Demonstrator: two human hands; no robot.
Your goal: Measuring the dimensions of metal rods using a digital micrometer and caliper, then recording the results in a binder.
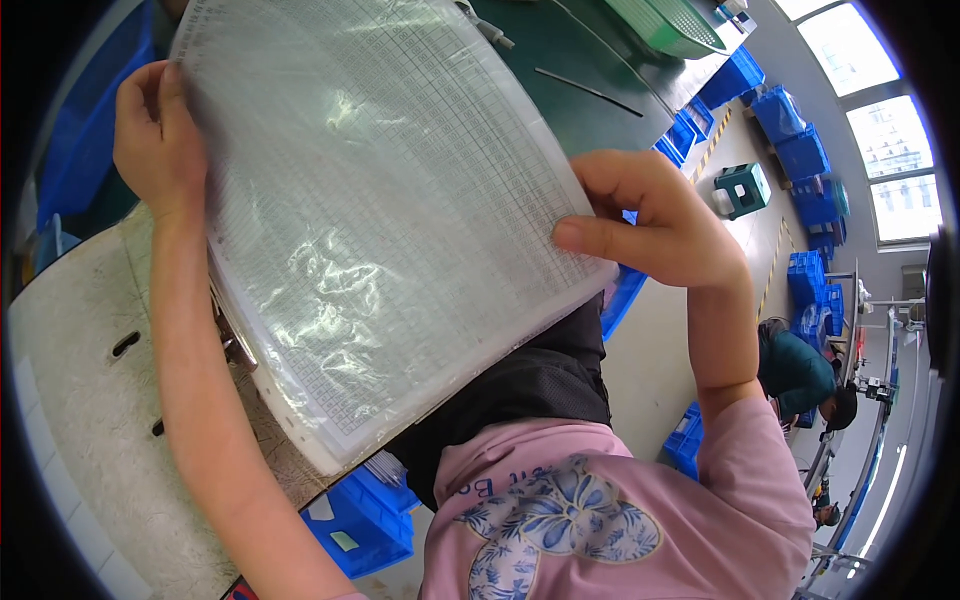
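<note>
Gripping a bagged grid sheet stack [370, 200], left hand [155, 135] far edge, right hand [650, 220] near edge

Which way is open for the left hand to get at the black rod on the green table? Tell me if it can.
Probably not as things stand: the left hand grips the far corner of the plastic-wrapped stack of sheets, and that stack lies between it and the black rod on the green table.

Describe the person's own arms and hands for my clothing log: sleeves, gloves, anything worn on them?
Both hands are bare: no gloves on the left hand or the right hand, and no rings, watch or wristband show. The forearms are uncovered. A short pink sleeve covers the right upper arm, part of a pink top with a blue flower print. No sleeve shows on the left arm.
</note>
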